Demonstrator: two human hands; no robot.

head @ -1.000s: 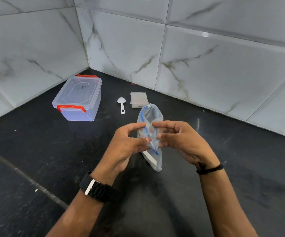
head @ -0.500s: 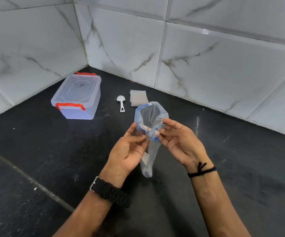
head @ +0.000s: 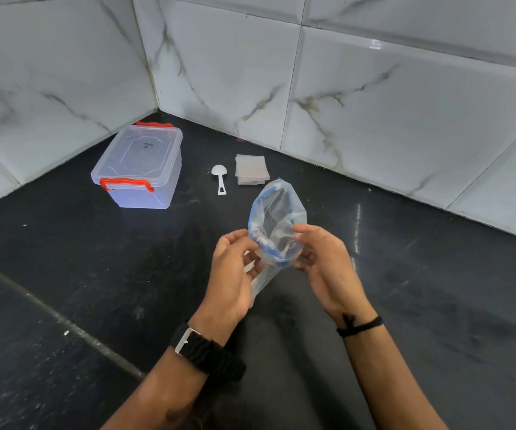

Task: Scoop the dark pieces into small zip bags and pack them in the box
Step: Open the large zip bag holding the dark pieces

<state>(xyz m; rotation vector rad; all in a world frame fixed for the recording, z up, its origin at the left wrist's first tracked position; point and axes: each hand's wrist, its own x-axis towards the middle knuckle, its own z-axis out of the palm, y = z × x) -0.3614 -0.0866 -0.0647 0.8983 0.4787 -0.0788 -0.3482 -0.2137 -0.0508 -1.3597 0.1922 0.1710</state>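
Above the black counter I hold a clear zip bag (head: 276,220) with a blue zip rim, its mouth spread wide and facing away. My left hand (head: 233,274) pinches the near left rim and my right hand (head: 324,262) pinches the near right rim. The bag's lower end hangs down between my hands. A white plastic scoop (head: 219,178) lies flat beyond the bag. A small stack of flat clear zip bags (head: 251,169) lies to the scoop's right. The clear plastic box (head: 140,169) with red latches stands at the back left, lid on. No dark pieces show.
Marble-patterned wall tiles (head: 374,103) close the counter at the back and the left, meeting in a corner behind the box. A pale seam (head: 49,311) runs diagonally across the black counter at the left.
The bag's mouth went from nearly flat to spread wide. My hands have moved slightly apart along the rim and the bag has tipped so that its mouth faces away.
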